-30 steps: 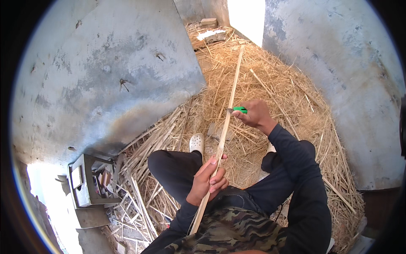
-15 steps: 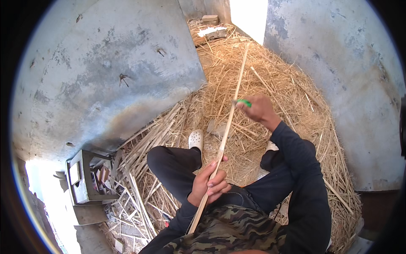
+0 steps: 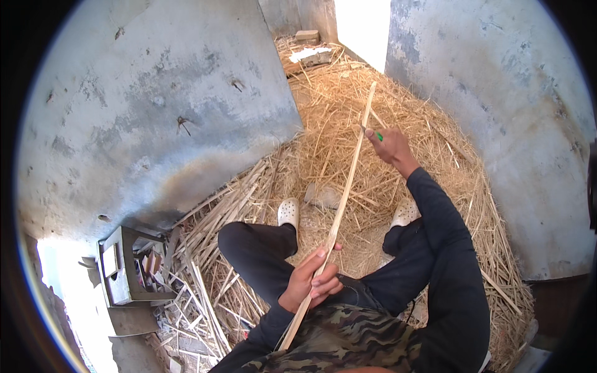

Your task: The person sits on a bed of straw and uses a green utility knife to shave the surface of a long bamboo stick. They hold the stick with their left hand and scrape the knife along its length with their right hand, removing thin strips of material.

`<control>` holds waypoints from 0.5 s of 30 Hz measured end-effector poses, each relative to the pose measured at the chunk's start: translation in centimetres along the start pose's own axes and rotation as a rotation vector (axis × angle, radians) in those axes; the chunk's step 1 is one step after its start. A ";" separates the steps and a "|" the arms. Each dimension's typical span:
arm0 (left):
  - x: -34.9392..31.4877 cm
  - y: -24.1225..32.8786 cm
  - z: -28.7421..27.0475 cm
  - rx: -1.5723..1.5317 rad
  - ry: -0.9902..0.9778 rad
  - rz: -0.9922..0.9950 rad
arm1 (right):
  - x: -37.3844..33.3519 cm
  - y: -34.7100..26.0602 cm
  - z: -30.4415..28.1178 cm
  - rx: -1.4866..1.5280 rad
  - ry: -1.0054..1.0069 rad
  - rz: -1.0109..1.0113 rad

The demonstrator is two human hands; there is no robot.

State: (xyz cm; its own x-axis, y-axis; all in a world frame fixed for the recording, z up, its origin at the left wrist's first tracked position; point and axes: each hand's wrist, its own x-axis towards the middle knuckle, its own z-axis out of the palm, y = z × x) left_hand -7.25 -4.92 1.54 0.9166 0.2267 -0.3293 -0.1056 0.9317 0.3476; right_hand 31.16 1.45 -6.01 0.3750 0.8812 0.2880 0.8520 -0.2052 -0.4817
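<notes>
Single head-worn fisheye view, looking steeply down over lap and legs, close, straw-strewn floor (image 3: 398,81) between walls

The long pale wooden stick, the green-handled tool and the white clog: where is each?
Long pale wooden stick (image 3: 346,189), head view, mid-shaft between the hands.
Green-handled tool (image 3: 378,135), head view, green handle showing at the right hand's fingers.
White clog (image 3: 288,212), head view, its perforated top.
</notes>
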 end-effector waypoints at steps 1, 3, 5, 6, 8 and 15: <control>-0.1 0.0 0.0 0.011 0.007 0.014 | 0.0 -0.7 0.2 0.022 0.025 -0.054; -0.1 0.2 -0.3 0.003 -0.002 0.029 | -2.1 -2.8 1.4 0.068 0.058 -0.147; -0.6 0.1 0.0 0.002 0.012 0.022 | -2.0 -2.7 1.4 0.076 0.072 -0.132; -0.8 -0.2 0.0 0.007 0.005 0.003 | -0.6 -1.5 0.8 0.065 0.067 -0.073; -1.4 -0.4 0.1 0.029 -0.014 -0.043 | 0.8 1.2 -0.4 -0.021 0.065 -0.010; -2.3 -0.6 1.0 0.035 0.026 -0.077 | 3.5 5.6 -0.8 -0.179 0.190 -0.150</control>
State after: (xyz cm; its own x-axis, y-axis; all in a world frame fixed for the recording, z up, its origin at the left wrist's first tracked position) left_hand -8.89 -6.27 2.95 0.9111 0.1627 -0.3786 -0.0214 0.9362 0.3507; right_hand 37.49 3.03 -7.06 0.2872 0.8151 0.5031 0.9477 -0.1655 -0.2728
